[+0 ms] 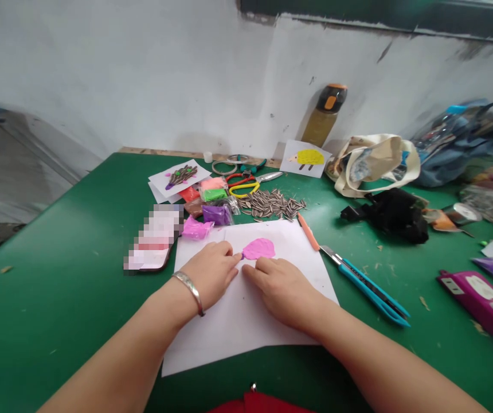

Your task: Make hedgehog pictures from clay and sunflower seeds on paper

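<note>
A broad green worktable (35, 298) stands against a scuffed white wall, with the work drawn close to the body: a large white paper sheet (229, 350) lies directly in front of the person, where both forearms reach it easily. Farther off, handy but out of the way, are a loose heap of striped sunflower seeds (270, 205), small packets of coloured modelling clay (216, 198) and a white card bearing a yellow hedgehog picture (304, 158), placed where it can be seen at a glance. A teal-handled utility knife (369, 289) lies just right of the sheet. A flat pink clay shape (258, 249) sits on the sheet's upper part, between the hands. The left hand (210, 272), with a silver bangle (190, 289) at its wrist, and the right hand (283, 289) rest low on the paper, close together — both seem empty, though the angle leaves it uncertain whether the left fingertips (234, 259) touch the clay.
</note>
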